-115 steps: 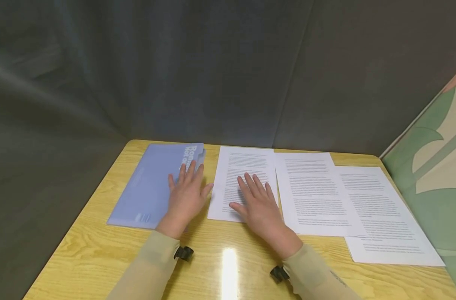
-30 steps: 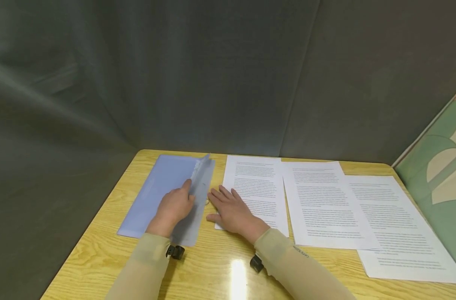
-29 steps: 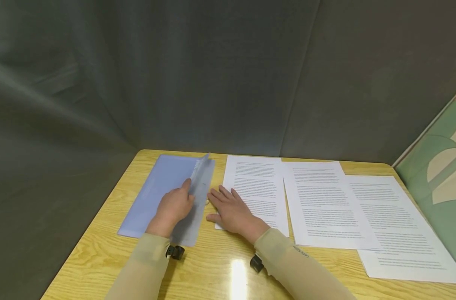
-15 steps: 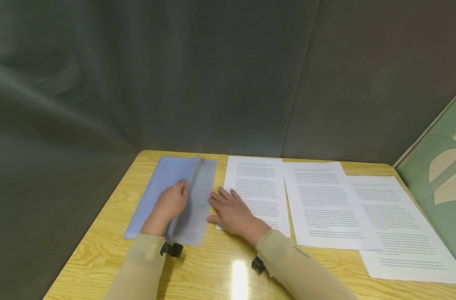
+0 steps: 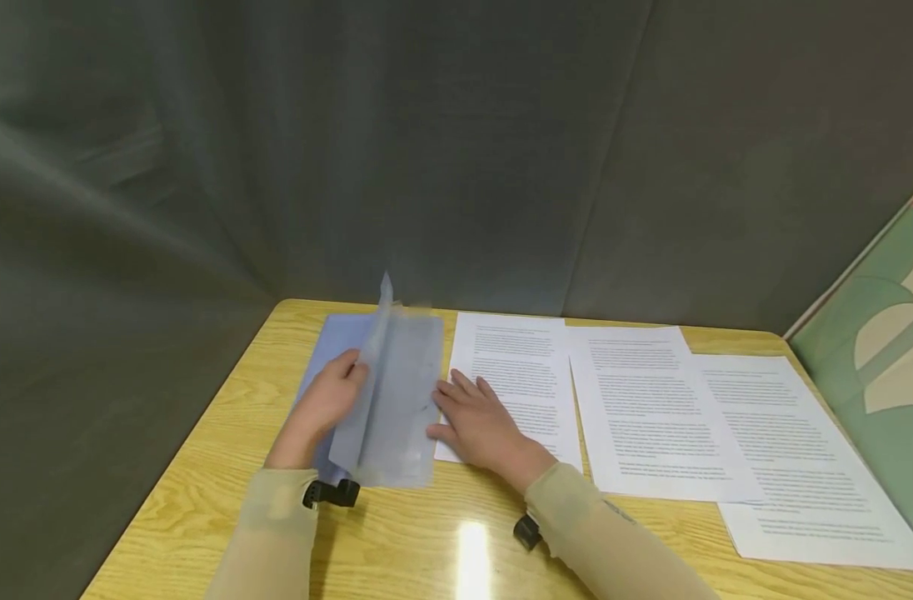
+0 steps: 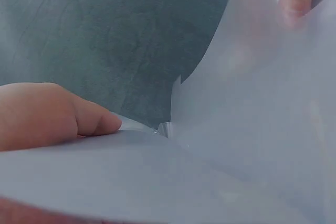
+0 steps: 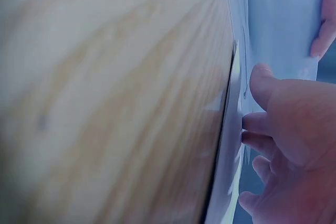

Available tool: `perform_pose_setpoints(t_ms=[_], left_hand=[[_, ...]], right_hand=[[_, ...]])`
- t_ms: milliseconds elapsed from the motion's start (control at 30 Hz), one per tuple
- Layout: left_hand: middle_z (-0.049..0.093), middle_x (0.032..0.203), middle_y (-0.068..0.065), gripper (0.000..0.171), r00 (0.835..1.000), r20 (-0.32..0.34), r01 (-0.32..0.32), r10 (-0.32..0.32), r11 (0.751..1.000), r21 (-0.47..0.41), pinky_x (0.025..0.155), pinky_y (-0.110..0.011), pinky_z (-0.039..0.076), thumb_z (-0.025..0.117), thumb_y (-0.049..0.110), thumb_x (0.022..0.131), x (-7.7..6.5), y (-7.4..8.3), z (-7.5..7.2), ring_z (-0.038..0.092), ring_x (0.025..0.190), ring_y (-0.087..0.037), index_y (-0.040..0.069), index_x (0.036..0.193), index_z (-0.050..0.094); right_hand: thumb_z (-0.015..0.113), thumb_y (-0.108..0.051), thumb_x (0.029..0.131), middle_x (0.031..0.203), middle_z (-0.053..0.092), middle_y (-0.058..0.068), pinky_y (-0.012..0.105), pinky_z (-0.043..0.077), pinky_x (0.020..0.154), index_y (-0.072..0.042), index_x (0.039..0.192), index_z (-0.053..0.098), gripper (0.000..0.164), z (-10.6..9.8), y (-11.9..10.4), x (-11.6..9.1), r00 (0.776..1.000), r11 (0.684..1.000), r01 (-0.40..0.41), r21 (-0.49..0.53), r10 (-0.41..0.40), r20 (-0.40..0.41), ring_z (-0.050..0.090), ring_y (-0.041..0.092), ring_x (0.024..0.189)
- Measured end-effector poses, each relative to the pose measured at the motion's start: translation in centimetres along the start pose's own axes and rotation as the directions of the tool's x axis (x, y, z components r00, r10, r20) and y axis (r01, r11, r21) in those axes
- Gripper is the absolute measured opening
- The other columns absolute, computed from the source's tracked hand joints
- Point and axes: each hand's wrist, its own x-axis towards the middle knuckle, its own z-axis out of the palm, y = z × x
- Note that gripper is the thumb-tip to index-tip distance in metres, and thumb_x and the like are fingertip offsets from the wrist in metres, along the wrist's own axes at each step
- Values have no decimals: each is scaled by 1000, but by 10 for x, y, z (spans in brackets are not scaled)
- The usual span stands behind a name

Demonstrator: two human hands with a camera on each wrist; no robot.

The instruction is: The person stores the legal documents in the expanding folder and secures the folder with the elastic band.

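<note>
A translucent blue plastic folder (image 5: 407, 400) lies at the left of the table, its top cover (image 5: 361, 421) lifted and bent up to the left. My left hand (image 5: 329, 400) pinches that cover by its raised edge, and in the left wrist view the thumb (image 6: 97, 119) presses against the sheet. My right hand (image 5: 479, 421) has its fingers spread over the left part of a printed paper stack (image 5: 509, 358), fingertips right at the folder's right edge. In the right wrist view, the right hand's fingers (image 7: 257, 123) reach down to the paper.
Two more printed paper stacks lie to the right: a middle one (image 5: 636, 400) and a far-right one (image 5: 816, 467) partly under it. All are on a yellow wooden table (image 5: 396, 542). A dark curtain (image 5: 456, 150) hangs behind, a patterned panel (image 5: 891, 350) at right.
From lying flat, the folder's cover has been raised and swung leftward by my left hand. My right hand has moved left to the folder's edge, then slightly back to the right.
</note>
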Motion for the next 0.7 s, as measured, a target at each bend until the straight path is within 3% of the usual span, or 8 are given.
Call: perform_pose_setpoints(t_ms=[200,367,567,700], left_hand=[[62,126,-20,40,1000,-6,-7,7,988,-157,95,-48,43,38,23,119,2,-7,-2,56,111,-34,0,143,59],[62,127,-21,41,1000,0,-1,1,974,-227,95,-46,44,39,24,119,3,-7,-2,56,111,-33,0,146,58],[61,136,-21,40,1000,31,12,-4,964,-265,104,-51,42,43,23,117,4,-9,-4,55,121,-35,1,147,58],[63,134,-21,37,1000,19,-4,9,968,-250,101,-49,44,46,19,115,8,-10,-3,56,116,-34,-1,143,58]], right_hand=[[57,-49,113,168,48,13,62,22,130,-3,160,55,65,-5,0,-2,1000,1000,-13,-7,13,-27,30,38,163],[59,-46,113,166,50,15,61,27,128,-1,158,56,64,-7,-2,-3,999,1000,-19,-24,17,-50,32,39,162],[60,-45,113,164,51,18,57,32,127,3,157,55,66,-6,-4,-3,997,1000,-11,-29,8,-71,36,40,159],[62,-43,113,161,54,19,55,33,126,5,155,56,65,-4,-4,-2,996,1000,-4,-26,2,-90,42,39,156]])
